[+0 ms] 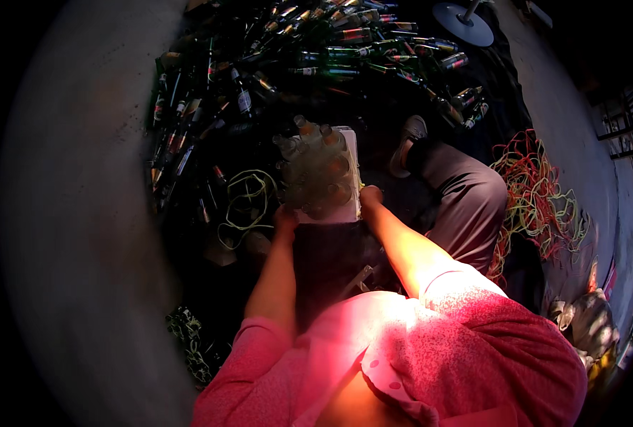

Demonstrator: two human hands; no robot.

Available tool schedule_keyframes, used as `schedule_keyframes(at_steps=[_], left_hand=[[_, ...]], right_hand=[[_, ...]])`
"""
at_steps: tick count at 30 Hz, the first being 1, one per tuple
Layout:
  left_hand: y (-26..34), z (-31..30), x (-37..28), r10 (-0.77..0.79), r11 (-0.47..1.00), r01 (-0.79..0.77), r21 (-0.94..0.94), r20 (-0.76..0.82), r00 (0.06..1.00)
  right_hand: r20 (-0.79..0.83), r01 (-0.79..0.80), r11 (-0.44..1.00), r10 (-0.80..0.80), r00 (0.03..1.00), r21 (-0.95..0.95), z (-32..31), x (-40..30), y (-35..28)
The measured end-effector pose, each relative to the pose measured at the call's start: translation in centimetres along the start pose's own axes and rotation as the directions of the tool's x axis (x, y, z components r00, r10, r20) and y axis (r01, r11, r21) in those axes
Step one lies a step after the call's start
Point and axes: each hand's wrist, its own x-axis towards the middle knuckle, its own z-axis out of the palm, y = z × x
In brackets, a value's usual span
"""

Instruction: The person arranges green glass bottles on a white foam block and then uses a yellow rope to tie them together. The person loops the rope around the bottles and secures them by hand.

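Observation:
Before me, a cluster of clear or frosted glass bottles (pixel 316 165) stands close together on a white tray or board (pixel 351 160). My left hand (pixel 285 220) is at the near left corner of the cluster, its fingers in shadow. At the right edge of the tray, my right hand (pixel 371 197) looks curled, and a bit of yellow cord shows beside it. A loop of yellow-green cord (pixel 249 173) lies to the left, one strand running towards my left hand. Whether either hand grips the tray or the cord cannot be made out.
Many green glass bottles (pixel 348 52) lie heaped beyond the tray and along the left. My bent leg (pixel 460 187) is at the right, near a tangle of red and yellow cords (pixel 540 197). A round metal base (pixel 463 24) stands at the far right. Deep shadow hides much of the floor.

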Motion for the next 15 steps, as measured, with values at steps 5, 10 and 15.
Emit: schedule_keyframes(at_steps=[5,10,15], left_hand=[[-4.0,1.7,-3.7,0.336,0.814,-0.262,0.519,-0.051,0.941],[-5.0,5.1,-9.4,0.506,0.508,-0.355,0.785,0.062,0.861],[-4.3,5.5,-10.2,0.475,0.765,-0.313,0.563,-0.165,0.864]], right_hand=[[0.045,0.027,0.999,-0.029,0.999,0.044,-0.8,-5.9,-1.2],[-0.029,0.015,0.995,-0.012,1.000,0.101,0.9,-8.2,1.4],[0.039,0.145,0.987,-0.142,0.989,-0.072,4.3,-3.7,6.2]])
